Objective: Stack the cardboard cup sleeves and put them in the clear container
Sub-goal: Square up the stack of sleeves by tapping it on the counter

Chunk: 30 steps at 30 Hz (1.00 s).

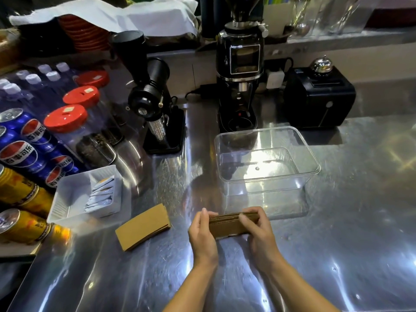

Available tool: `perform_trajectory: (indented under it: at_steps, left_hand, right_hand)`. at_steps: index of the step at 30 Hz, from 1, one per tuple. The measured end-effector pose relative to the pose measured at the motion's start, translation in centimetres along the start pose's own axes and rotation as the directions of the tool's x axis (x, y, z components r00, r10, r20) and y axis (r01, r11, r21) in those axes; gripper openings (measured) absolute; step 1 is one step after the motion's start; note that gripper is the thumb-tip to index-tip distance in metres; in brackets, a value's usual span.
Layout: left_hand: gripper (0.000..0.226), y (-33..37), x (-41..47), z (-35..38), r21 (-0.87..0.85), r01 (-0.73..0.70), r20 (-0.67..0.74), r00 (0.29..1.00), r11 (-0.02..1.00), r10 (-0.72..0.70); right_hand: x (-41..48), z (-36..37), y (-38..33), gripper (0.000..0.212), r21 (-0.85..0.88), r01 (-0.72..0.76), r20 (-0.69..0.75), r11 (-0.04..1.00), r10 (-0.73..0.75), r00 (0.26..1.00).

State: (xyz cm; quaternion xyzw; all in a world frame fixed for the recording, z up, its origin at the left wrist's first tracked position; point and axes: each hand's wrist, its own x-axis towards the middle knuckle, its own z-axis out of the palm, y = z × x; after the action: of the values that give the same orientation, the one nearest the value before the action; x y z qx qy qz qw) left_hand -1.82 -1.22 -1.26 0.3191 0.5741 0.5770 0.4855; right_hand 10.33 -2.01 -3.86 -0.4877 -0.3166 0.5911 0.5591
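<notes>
Here the left hand and right hand pinch a stack of sleeves on edge, just before the empty clear container; loosened fingers could fan it, and a second pile on the counter could be forgotten

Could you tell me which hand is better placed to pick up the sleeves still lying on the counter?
Left, probably: the left hand is nearer the loose sleeves, which lie to its left.

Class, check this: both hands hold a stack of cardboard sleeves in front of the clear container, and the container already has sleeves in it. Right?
Not quite. The head view shows the clear container empty. Otherwise right: left hand and right hand hold the sleeve stack in front of it.
</notes>
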Motion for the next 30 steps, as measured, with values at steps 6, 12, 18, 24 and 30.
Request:
perform_trajectory:
  at_steps: [6,12,18,24,30]
  left_hand:
    - [0.022,-0.8,-0.2,0.8,-0.011,0.056,0.089,0.995,0.998,-0.054]
    - [0.016,-1.0,-0.3,1.2,-0.037,0.116,0.093,0.989,0.993,-0.112]
    - [0.026,-0.5,1.3,0.4,0.051,0.058,0.071,0.996,0.997,-0.062]
    - [0.033,-1.0,2.0,-0.3,0.152,0.073,0.153,0.983,0.986,-0.096]
    - [0.030,-0.5,2.5,-0.7,0.153,0.111,0.208,0.968,0.982,-0.142]
  right_hand:
    - [1.1,-0.5,-0.5,0.030,-0.150,0.045,-0.242,0.988,-0.081,0.967]
    - [0.8,-0.3,0.2,0.019,-0.149,0.079,-0.238,0.986,-0.113,0.965]
    - [0.7,0.2,0.7,0.022,-0.092,0.074,-0.214,0.993,-0.093,0.972]
    - [0.3,-0.3,0.8,0.019,-0.119,0.037,-0.117,0.992,-0.051,0.992]
    - [0.4,-1.4,0.2,0.027,-0.263,0.019,0.040,0.965,-0.009,0.999]
